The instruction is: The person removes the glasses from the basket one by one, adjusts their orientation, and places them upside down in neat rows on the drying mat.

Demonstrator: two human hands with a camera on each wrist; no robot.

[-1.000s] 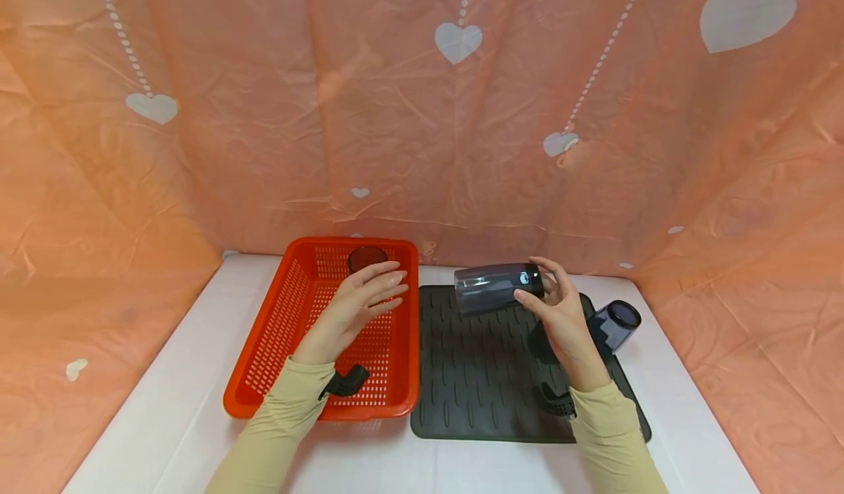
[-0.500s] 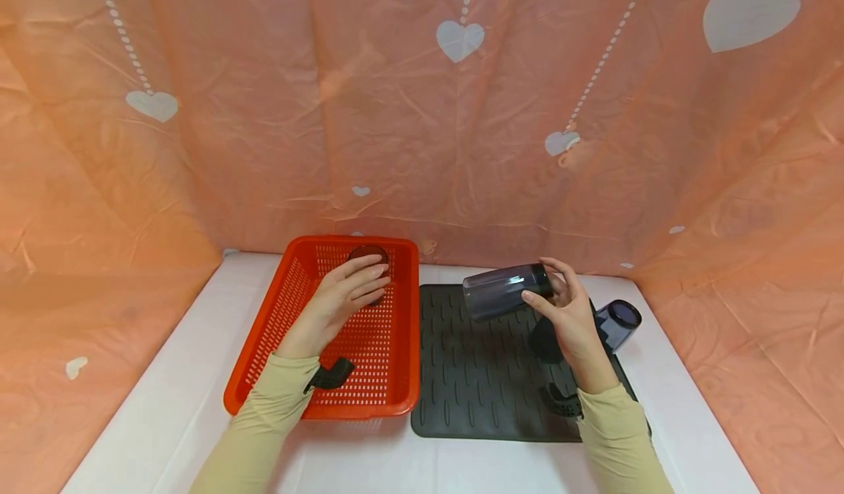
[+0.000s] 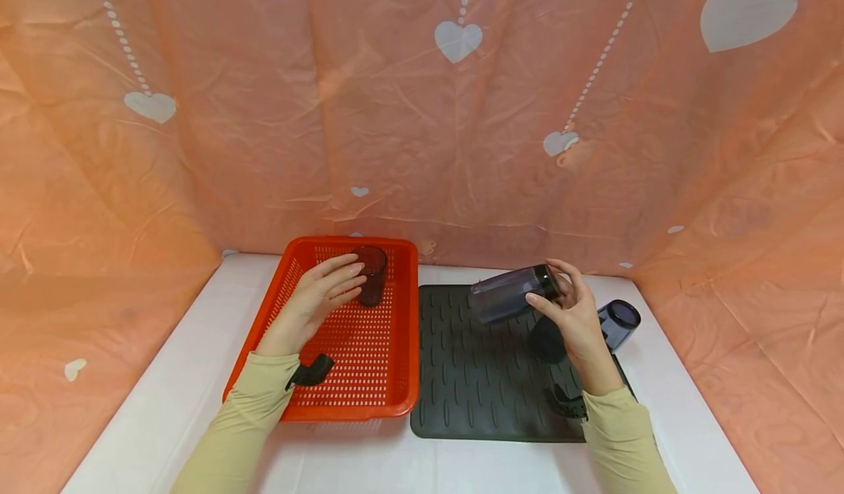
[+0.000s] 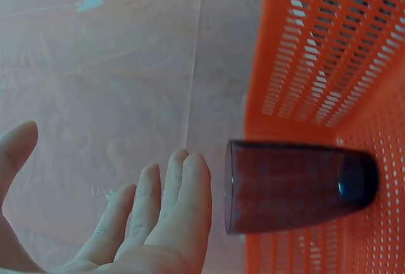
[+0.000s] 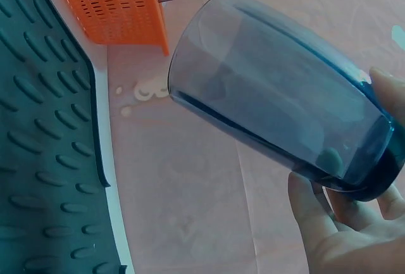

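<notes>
My right hand (image 3: pixel 570 318) grips a tinted drinking glass (image 3: pixel 504 296) near its dark base, thumb on one side and fingers on the other. The glass lies almost level above the dark ribbed mat (image 3: pixel 475 377), its mouth pointing left; the right wrist view shows the see-through blue-grey glass (image 5: pixel 272 90) up close. Over the red basket (image 3: pixel 412 333), my left hand (image 3: pixel 313 296) is held with fingers extended and nothing in it. Close to its fingertips, another glass (image 3: pixel 374 278) stands mouth up in the basket's far corner.
Behind my right wrist, a further tinted glass (image 3: pixel 620 323) stands at the mat's right side, dark end up. A dark rounded thing (image 3: pixel 546 341) shows below the held glass. The heart-patterned curtain (image 3: pixel 422 149) rises behind the white table (image 3: pixel 369 457).
My left hand has drawn back leftward from the glass in the basket, which now shows more fully. My right hand has shifted slightly right with its glass, whose mouth dips a little lower.
</notes>
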